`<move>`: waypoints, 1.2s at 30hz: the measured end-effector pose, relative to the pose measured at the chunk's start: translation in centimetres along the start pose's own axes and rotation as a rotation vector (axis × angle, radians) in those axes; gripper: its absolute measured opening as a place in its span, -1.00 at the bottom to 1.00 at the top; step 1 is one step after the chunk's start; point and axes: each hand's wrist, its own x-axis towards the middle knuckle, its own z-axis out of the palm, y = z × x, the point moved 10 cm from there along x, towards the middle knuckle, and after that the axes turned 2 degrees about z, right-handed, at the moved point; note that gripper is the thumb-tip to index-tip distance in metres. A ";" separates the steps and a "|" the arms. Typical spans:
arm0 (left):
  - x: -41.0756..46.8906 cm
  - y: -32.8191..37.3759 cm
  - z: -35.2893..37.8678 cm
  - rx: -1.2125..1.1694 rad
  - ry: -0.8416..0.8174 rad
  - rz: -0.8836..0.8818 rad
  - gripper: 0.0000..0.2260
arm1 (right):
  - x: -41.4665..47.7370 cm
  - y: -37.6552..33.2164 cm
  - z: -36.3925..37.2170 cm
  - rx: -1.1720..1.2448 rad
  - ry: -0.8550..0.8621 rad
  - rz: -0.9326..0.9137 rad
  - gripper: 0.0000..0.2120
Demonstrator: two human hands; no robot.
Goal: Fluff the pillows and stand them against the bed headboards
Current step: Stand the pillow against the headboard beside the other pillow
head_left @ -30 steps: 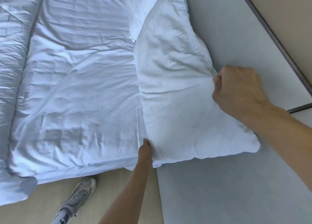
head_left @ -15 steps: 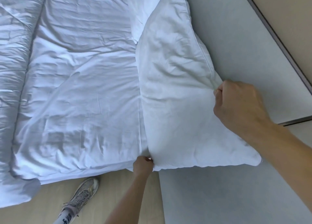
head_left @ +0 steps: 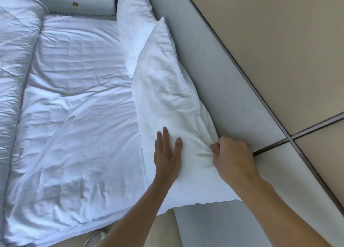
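White pillow [head_left: 167, 101] leans tilted against the grey headboard [head_left: 214, 79] on the right side of the bed, its near end at the mattress edge. The left hand [head_left: 167, 153] lies flat on its near face, fingers straight, grip open. The right hand [head_left: 232, 157] has its grip closed on bunched pillow fabric at the right edge. A second pillow [head_left: 132, 29] stands just beyond, touching it. A rumpled duvet [head_left: 74, 107] spreads to the left.

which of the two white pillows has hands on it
The nearer white pillow: the right hand pinches its cloth, the left hand lies flat on it. The farther white pillow is untouched.
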 end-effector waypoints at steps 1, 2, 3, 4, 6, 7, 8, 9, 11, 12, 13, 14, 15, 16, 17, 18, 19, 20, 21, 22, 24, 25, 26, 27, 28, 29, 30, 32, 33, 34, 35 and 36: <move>0.0 -0.2 0.3 0.055 -0.024 -0.024 -0.36 | -0.2 0.0 -1.1 0.056 0.077 -0.002 -0.74; -0.2 -0.4 0.6 0.098 -0.046 -0.042 -0.37 | -0.6 -0.1 -2.5 0.126 0.188 -0.025 -0.76; -0.3 -0.7 0.7 0.122 -0.061 -0.056 -0.38 | -1.4 -0.1 -3.5 0.166 0.274 -0.051 -0.76; -0.4 -0.9 0.8 0.128 -0.069 -0.068 -0.38 | -2.2 0.1 -3.9 0.170 0.302 -0.055 -0.76; -0.6 -0.7 0.6 0.095 -0.064 -0.068 -0.35 | -3.7 1.1 -2.5 0.085 0.161 0.010 -0.73; -0.7 -0.5 0.5 0.074 -0.054 -0.061 -0.32 | -4.4 1.7 -1.3 -0.002 0.069 0.036 -0.72; -0.8 -0.2 0.2 0.059 -0.043 -0.063 -0.30 | -5.0 2.2 -0.6 -0.072 0.019 0.042 -0.73; -0.8 0.2 0.2 0.050 -0.040 -0.070 -0.29 | -5.6 2.5 -0.5 -0.087 0.006 0.041 -0.75; -0.6 1.4 0.1 0.047 -0.045 -0.091 -0.33 | -6.2 3.0 -1.8 0.031 0.081 0.027 -0.73; -0.3 2.1 0.1 0.057 -0.048 -0.103 -0.35 | -6.7 3.5 -2.8 0.101 0.138 0.034 -0.72; 0.3 2.9 0.0 0.064 -0.047 -0.105 -0.37 | -7.2 4.0 -3.8 0.129 0.195 0.043 -0.73; 1.0 3.9 -0.2 0.071 -0.043 -0.097 -0.37 | -7.6 4.2 -4.4 0.129 0.191 0.046 -0.74; 2.0 5.0 -0.5 0.083 -0.038 -0.077 -0.37 | -7.8 4.3 -4.5 0.103 0.159 0.046 -0.76; 3.1 6.0 -0.6 0.108 -0.040 -0.052 -0.38 | -8.0 4.3 -4.1 0.065 0.086 0.053 -0.78; 4.5 6.8 -0.7 0.144 -0.050 -0.027 -0.38 | -8.2 4.4 -3.1 0.040 -0.005 0.061 -0.79; 5.8 7.5 -0.7 0.192 -0.066 0.000 -0.38 | -8.3 4.3 -2.4 0.014 -0.077 0.064 -0.81; 7.2 8.4 -0.6 0.263 -0.092 0.044 -0.40 | -8.4 4.4 -2.0 -0.005 -0.124 0.079 -0.82; 8.5 9.6 -0.6 0.358 -0.113 0.115 -0.44 | -8.3 4.4 -2.0 -0.009 -0.148 0.099 -0.83; 9.9 11.2 -0.8 0.477 -0.120 0.217 -0.47 | -8.1 4.6 -2.4 0.000 -0.140 0.127 -0.83; 11.5 12.8 -1.2 0.614 -0.117 0.339 -0.48 | -7.9 4.8 -2.9 0.012 -0.122 0.165 -0.83; 14.9 16.3 -2.0 0.923 -0.120 0.586 -0.39 | -7.7 4.8 -3.5 0.023 -0.100 0.222 -0.82; 16.8 17.8 -2.2 1.067 -0.152 0.692 -0.38 | -7.3 4.4 -3.6 0.031 -0.091 0.234 -0.80; 18.5 19.0 -2.2 1.205 -0.203 0.795 -0.43 | -6.5 3.6 -3.5 0.053 -0.069 0.239 -0.78; 20.1 19.9 -2.0 1.332 -0.263 0.892 -0.49 | -5.5 2.5 -3.4 0.078 -0.046 0.240 -0.77; 21.2 20.6 -1.8 1.431 -0.314 0.987 -0.56 | -4.2 1.4 -3.1 0.100 -0.028 0.234 -0.78; 22.2 21.3 -1.4 1.493 -0.357 1.079 -0.62 | -2.7 0.1 -2.5 0.115 -0.009 0.237 -0.77; 22.9 22.1 -1.1 1.527 -0.381 1.166 -0.67 | -1.0 -1.0 -1.8 0.125 -0.003 0.252 -0.75; 23.4 23.8 -0.3 1.560 -0.401 1.367 -0.73 | 2.6 -2.7 -0.3 0.120 -0.028 0.295 -0.75; 23.4 24.5 0.0 1.559 -0.405 1.461 -0.73 | 4.0 -3.2 0.2 0.092 -0.054 0.311 -0.79; 23.5 25.2 0.1 1.546 -0.398 1.545 -0.73 | 5.1 -3.5 0.4 0.070 -0.072 0.333 -0.85; 23.7 25.8 0.0 1.521 -0.372 1.612 -0.73 | 5.7 -3.3 0.2 0.050 -0.069 0.368 -0.90; 23.9 26.5 -0.3 1.475 -0.336 1.665 -0.71 | 5.9 -3.0 -0.4 0.050 -0.017 0.397 -0.93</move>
